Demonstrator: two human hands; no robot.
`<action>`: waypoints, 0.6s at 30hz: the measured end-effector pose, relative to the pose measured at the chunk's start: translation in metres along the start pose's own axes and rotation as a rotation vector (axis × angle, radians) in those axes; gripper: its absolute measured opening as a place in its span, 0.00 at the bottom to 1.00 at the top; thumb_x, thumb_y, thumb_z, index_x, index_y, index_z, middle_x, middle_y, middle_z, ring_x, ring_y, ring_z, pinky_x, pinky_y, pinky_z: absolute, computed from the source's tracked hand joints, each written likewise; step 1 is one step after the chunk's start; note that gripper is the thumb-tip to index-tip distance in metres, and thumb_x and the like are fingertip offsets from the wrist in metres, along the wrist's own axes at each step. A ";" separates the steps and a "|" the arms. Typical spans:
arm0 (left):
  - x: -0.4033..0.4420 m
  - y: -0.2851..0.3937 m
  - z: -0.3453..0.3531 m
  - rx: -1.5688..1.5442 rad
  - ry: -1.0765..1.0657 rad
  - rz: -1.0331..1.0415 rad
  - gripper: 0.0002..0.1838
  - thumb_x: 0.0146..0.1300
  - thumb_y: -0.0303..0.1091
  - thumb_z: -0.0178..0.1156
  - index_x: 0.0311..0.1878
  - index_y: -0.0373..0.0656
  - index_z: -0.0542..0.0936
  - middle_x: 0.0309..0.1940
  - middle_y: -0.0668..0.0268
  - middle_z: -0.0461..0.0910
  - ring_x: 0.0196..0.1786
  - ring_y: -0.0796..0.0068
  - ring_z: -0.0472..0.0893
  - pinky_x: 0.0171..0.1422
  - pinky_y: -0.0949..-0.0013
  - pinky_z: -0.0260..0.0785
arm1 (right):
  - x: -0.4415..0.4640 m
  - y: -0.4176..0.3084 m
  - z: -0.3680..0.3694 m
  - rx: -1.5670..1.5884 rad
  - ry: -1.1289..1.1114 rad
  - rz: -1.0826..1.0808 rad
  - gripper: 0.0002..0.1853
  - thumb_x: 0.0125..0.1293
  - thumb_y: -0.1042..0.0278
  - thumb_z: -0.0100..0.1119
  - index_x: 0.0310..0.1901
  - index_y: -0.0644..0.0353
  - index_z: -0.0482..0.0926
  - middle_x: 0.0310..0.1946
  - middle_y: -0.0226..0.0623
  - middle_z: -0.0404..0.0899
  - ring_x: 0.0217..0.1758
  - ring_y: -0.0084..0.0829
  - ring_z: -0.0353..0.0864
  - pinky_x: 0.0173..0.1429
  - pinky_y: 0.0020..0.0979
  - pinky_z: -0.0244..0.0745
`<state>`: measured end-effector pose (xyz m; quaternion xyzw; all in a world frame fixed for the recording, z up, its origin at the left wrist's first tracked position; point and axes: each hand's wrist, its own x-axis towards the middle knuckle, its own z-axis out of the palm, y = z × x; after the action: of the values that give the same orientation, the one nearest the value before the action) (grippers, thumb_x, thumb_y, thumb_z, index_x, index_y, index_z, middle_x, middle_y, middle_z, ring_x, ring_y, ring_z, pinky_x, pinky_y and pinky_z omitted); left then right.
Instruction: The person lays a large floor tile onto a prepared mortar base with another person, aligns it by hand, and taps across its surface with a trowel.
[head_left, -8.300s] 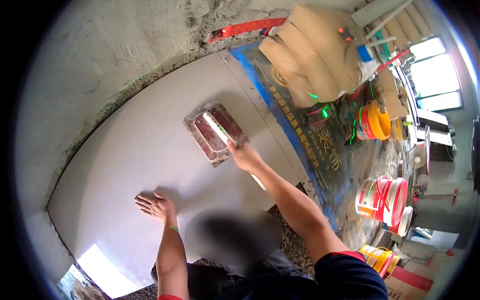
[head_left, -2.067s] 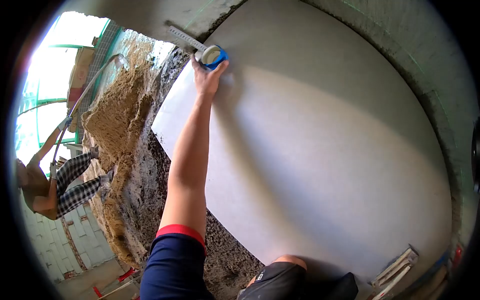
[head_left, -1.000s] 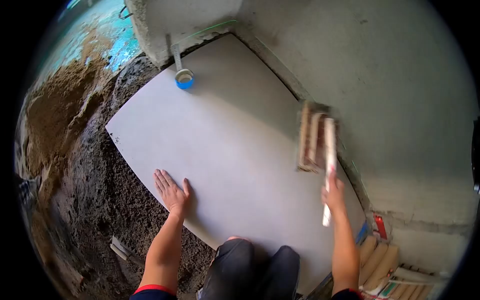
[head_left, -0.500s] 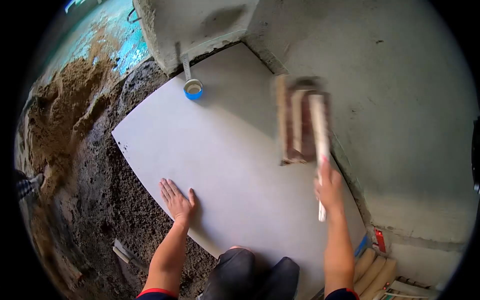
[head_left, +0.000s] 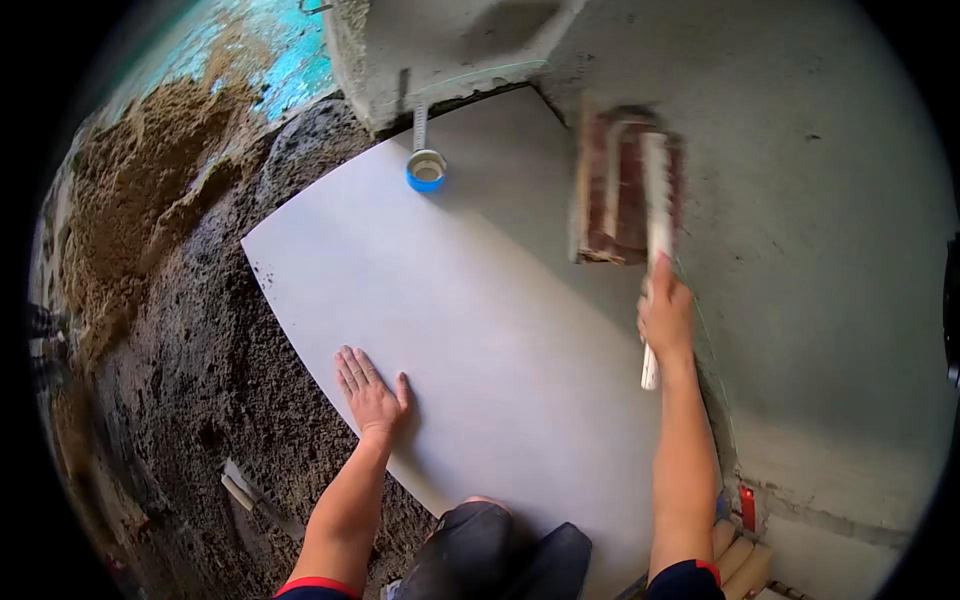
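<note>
A large pale tile (head_left: 470,310) lies on dark, crumbly mortar, close along the wall. My left hand (head_left: 375,400) rests flat on its left part, fingers stretched out. My right hand (head_left: 667,315) is wrapped round the pale handle of a tamper (head_left: 628,190) with a broad reddish-brown, block-like head. The head is over the tile's right edge, near the wall; it is slightly blurred, and I cannot tell whether it touches the tile. Toward the tile's far end sits a round, blue-sided piece (head_left: 426,172) with a marked strip reaching toward the wall corner.
Brown sand (head_left: 150,170) is heaped at the left, with a trowel (head_left: 240,487) lying on the mortar (head_left: 225,400) below. A grey wall (head_left: 820,250) bounds the right side. Near its foot are a small red piece (head_left: 747,508) and tan rounded shapes (head_left: 745,572).
The view has shifted, so the tile and round piece appear farther right. My right hand and the tamper are higher in view. My left hand stays flat on the tile.
</note>
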<state>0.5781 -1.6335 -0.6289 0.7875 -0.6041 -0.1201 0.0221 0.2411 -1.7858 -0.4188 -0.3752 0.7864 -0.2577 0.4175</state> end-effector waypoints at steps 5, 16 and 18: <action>0.002 -0.002 0.004 0.022 -0.006 -0.007 0.47 0.63 0.57 0.44 0.70 0.22 0.48 0.74 0.39 0.40 0.78 0.45 0.35 0.79 0.50 0.26 | 0.064 0.104 0.080 -0.411 0.243 -0.226 0.40 0.71 0.35 0.35 0.35 0.74 0.78 0.24 0.48 0.78 0.31 0.43 0.80 0.37 0.42 0.72; 0.004 -0.029 -0.008 -0.120 -0.005 0.122 0.48 0.63 0.58 0.46 0.72 0.27 0.46 0.75 0.45 0.39 0.79 0.50 0.36 0.80 0.53 0.27 | 0.039 0.138 0.120 -0.427 -0.022 0.006 0.46 0.67 0.29 0.36 0.36 0.79 0.79 0.36 0.67 0.79 0.46 0.59 0.80 0.51 0.46 0.73; 0.005 -0.029 -0.003 -0.100 0.012 0.087 0.47 0.63 0.56 0.47 0.73 0.29 0.48 0.76 0.47 0.41 0.79 0.51 0.38 0.80 0.53 0.29 | -0.012 0.169 0.109 -0.401 -0.105 0.054 0.43 0.67 0.30 0.37 0.26 0.73 0.77 0.22 0.57 0.78 0.32 0.53 0.82 0.42 0.45 0.76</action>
<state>0.6076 -1.6306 -0.6316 0.7592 -0.6308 -0.1441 0.0704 0.2746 -1.6876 -0.5914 -0.4426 0.8087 -0.0650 0.3818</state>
